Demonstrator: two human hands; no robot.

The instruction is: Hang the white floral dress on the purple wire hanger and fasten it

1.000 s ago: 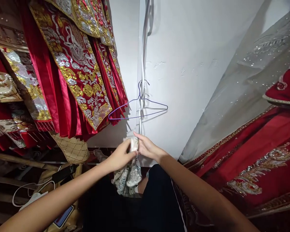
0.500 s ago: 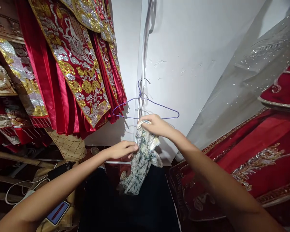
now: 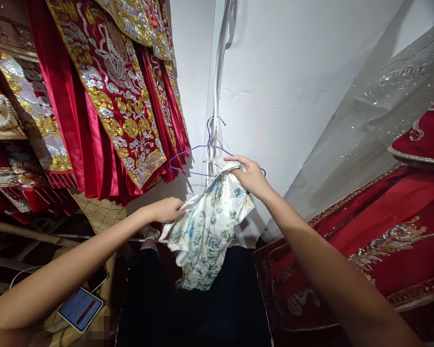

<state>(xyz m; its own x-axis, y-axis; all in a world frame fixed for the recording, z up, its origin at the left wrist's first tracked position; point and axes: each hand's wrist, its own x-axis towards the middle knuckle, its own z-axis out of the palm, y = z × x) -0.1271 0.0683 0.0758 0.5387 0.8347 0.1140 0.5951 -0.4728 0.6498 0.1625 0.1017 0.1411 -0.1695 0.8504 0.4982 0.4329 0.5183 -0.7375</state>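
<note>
**Two hands holding up a flowery cloth**

Head view: no words are showing clearly enough to read. The right hand [image 3: 252, 176] is pinching the flowery cloth [image 3: 208, 224] by the purple hanger [image 3: 188, 159]. The left hand [image 3: 165, 210] is gripping its lower edge.

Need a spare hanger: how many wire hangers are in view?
1: the purple wire hanger on the white wall, behind the floral cloth. Others may be hidden.

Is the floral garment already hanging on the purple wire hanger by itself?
No, the floral garment is held up by the left hand and right hand in front of the purple hanger.
</note>
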